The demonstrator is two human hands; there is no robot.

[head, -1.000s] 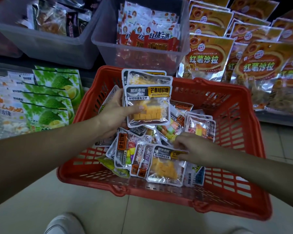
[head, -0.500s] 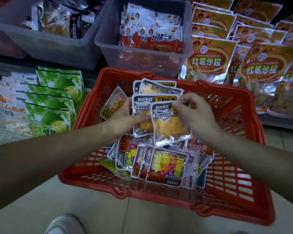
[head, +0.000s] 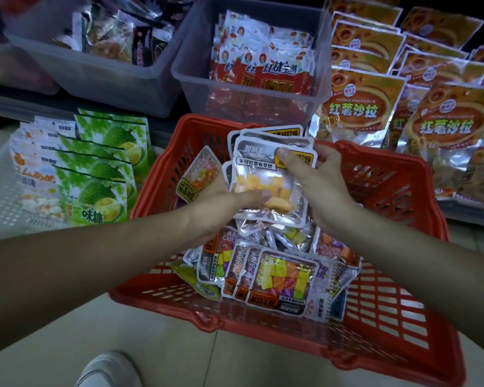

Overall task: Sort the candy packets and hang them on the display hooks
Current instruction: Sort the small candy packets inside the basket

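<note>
A red plastic basket (head: pixel 380 328) on the floor holds several loose candy packets, with a mixed-colour cube packet (head: pixel 282 277) lying on top at the front. Above the basket I hold a stack of clear packets with yellow mango cubes (head: pixel 263 188). My left hand (head: pixel 221 208) grips the stack from below, thumb across the front packet. My right hand (head: pixel 316 180) pinches the front packet's top right corner, thumb on its yellow label. No display hooks are in view.
Two clear plastic bins (head: pixel 249 88) with snack packs stand behind the basket. Orange foil bags (head: pixel 361 113) are stacked at the right. Green durian candy bags (head: pixel 101 174) lie at the left on a white perforated shelf. My white shoe (head: pixel 106 370) shows at the bottom.
My right hand picked a yellow mango packet out of the basket and brought it up onto the stack in my left hand. Both hands now hold the stack together, slightly higher.
</note>
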